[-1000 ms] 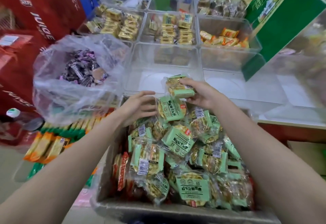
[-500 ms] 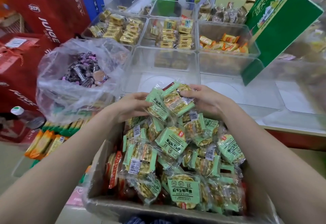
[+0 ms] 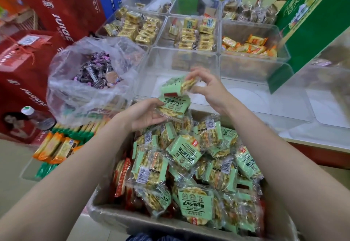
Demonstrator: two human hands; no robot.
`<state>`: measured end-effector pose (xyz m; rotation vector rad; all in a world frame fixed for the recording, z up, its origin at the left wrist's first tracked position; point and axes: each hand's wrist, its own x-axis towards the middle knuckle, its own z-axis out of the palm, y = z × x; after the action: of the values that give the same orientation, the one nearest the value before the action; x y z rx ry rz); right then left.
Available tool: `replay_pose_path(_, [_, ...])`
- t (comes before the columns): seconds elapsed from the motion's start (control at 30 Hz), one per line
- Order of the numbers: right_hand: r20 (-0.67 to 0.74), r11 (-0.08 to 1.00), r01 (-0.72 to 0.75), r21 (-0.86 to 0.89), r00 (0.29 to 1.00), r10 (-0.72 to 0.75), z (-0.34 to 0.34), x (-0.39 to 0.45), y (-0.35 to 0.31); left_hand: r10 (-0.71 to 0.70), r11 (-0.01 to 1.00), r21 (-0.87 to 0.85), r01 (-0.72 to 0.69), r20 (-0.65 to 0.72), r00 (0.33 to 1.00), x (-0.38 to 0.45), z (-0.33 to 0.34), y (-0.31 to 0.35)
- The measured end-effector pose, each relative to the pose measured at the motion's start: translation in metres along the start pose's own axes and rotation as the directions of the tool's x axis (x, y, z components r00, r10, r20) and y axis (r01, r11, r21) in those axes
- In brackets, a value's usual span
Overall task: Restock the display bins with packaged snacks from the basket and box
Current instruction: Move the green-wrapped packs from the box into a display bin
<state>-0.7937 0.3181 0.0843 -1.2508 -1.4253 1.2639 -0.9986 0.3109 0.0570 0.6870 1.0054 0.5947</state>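
A cardboard box [image 3: 117, 220] in front of me is heaped with several green snack packets [image 3: 184, 151]. My left hand [image 3: 145, 113] grips one green packet [image 3: 174, 106] just above the box's far edge. My right hand [image 3: 206, 87] pinches another green packet [image 3: 177, 85] higher up, over the front rim of an empty clear bin [image 3: 170, 64]. The two held packets touch each other.
A clear plastic bag of purple sweets [image 3: 94, 74] stands left of the empty bin. Farther bins hold yellow packets [image 3: 136, 28] and orange packets [image 3: 250, 45]. A green carton [image 3: 310, 24] leans at the right. Red juice boxes [image 3: 28, 60] and a tray of orange and green packets [image 3: 56, 146] sit at left.
Both hands have lifted their green packets up out of the box and forward, toward the empty clear bin. The right hand's packet now sits over the bin's rim.
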Motion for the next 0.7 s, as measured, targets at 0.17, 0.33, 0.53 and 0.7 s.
replay_pose_path(0.17, [0.069, 0.994, -0.105, -0.005, 0.992, 0.105, 0.001, 0.0, 0.005, 0.033, 0.999, -0.012, -0.033, 0.015, 0.999, 0.001, -0.011, 0.013])
replay_pose_path(0.33, [0.058, 0.937, -0.265, 0.229, 0.964, 0.259, 0.007, -0.001, -0.004, -0.004, 1.0, 0.031, 0.002, 0.055, 0.998, 0.008, -0.022, 0.025])
replay_pose_path(0.53, [-0.107, 0.873, -0.447, 0.193, 0.875, 0.472, 0.019, 0.009, 0.004, 0.057, 0.991, 0.113, -0.073, 0.137, 0.989, 0.01, -0.021, 0.034])
replay_pose_path(0.7, [-0.211, 0.841, -0.323, 0.434, 0.871, 0.444, -0.005, 0.017, -0.004, 0.012, 0.988, 0.155, -0.026, 0.089, 0.996, 0.012, -0.043, 0.041])
